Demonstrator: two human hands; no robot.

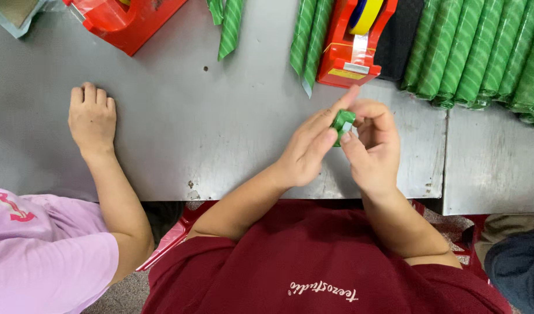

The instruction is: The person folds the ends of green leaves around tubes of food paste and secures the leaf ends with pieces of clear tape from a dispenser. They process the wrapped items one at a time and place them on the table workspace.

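Note:
My left hand (pixel 310 148) and my right hand (pixel 372 145) meet over the grey metal table (pixel 191 134), both gripping the end of a green wrapped roll (pixel 342 122). The roll points away from me, so only its folded green end shows between my fingers. My left index finger stretches up toward a red tape dispenser (pixel 348 52) with a yellow and blue tape roll, just beyond my hands.
Several green striped wrapped rolls (pixel 482 52) lie in a row at the back right; a few more (pixel 310 40) sit left of the dispenser. A second red dispenser (pixel 124 20) stands at the back left. Another person's hand (pixel 92 119) rests flat on the table at left.

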